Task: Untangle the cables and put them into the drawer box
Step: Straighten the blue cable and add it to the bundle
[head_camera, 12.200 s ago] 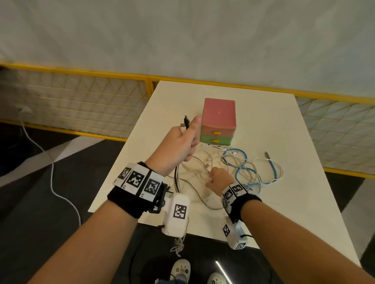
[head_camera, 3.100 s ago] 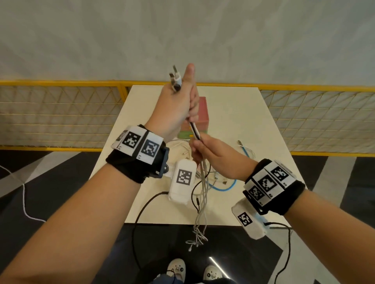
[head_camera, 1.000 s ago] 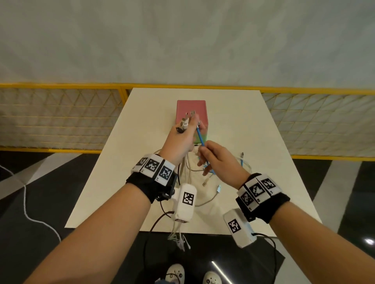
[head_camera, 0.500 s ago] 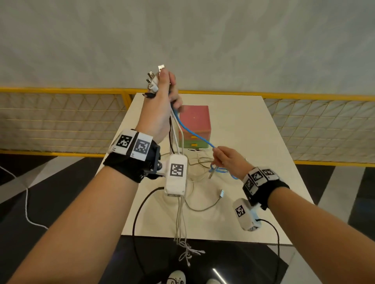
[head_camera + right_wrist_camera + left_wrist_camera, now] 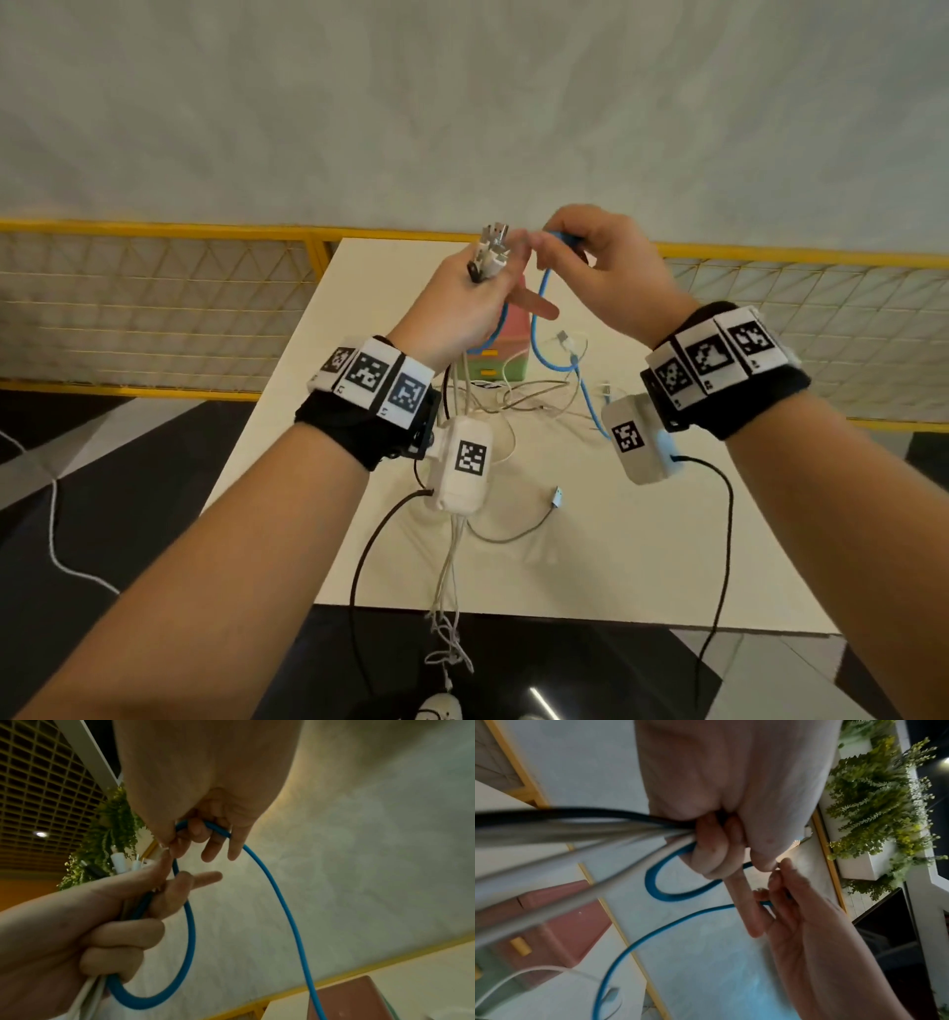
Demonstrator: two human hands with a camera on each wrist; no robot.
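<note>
My left hand (image 5: 475,293) is raised above the table and grips a bundle of cables (image 5: 582,839), white, grey, black and blue, with their plugs (image 5: 492,252) sticking up past my thumb. One left finger points out straight. My right hand (image 5: 590,257) is level with it, close on the right, and pinches the blue cable (image 5: 536,329) (image 5: 280,898), which loops between both hands and drops to the table. Behind my hands stands the pink and green drawer box (image 5: 506,354), its drawers closed. More tangled white and grey cables (image 5: 524,401) lie in front of it.
The white table (image 5: 616,555) carries a loose grey cable with a plug (image 5: 557,497) near the middle. Cable ends hang off the front edge (image 5: 449,647). A yellow railing with mesh (image 5: 154,288) runs behind the table. Black camera leads trail from both wrists.
My right hand has risen from table height to beside my left hand, carrying the blue cable up. My left hand has come down a little and still holds the bundle.
</note>
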